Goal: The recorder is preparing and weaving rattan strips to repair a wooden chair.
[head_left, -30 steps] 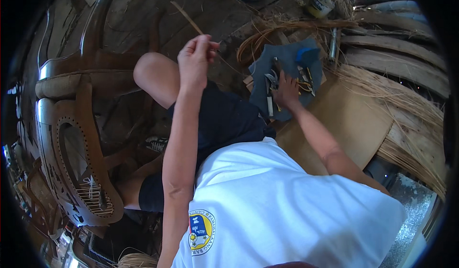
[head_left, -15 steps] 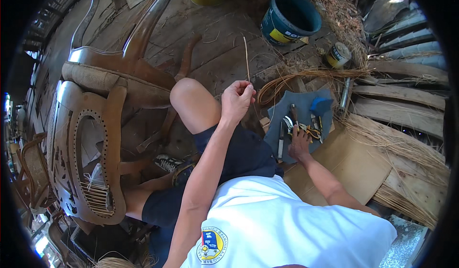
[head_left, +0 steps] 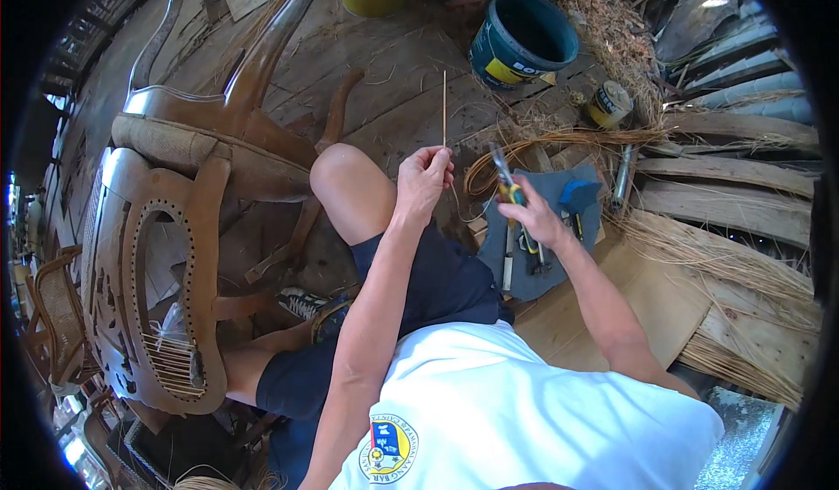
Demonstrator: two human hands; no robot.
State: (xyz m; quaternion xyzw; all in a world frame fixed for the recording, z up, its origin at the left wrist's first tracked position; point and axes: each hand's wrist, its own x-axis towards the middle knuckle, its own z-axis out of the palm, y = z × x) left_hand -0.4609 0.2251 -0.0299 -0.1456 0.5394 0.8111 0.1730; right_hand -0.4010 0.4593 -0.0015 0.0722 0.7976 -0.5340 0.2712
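The right hand (head_left: 537,217) grips a tool with yellow-and-green handles (head_left: 509,191) above a grey cloth (head_left: 552,184); its metal end, blurred, points away from the body and slightly left. Just beyond and to the left, the left hand (head_left: 421,184) pinches a cane strip (head_left: 444,105) between thumb and fingers. The strip's long axis runs away from the body, left of the tool and apart from it. It looks thin, straight and tan-brown. Farther off stands a teal bucket (head_left: 516,48).

Dim floor (head_left: 393,97), glaring white shirt (head_left: 533,403), blurred tool (head_left: 508,180), edges bent, corners black
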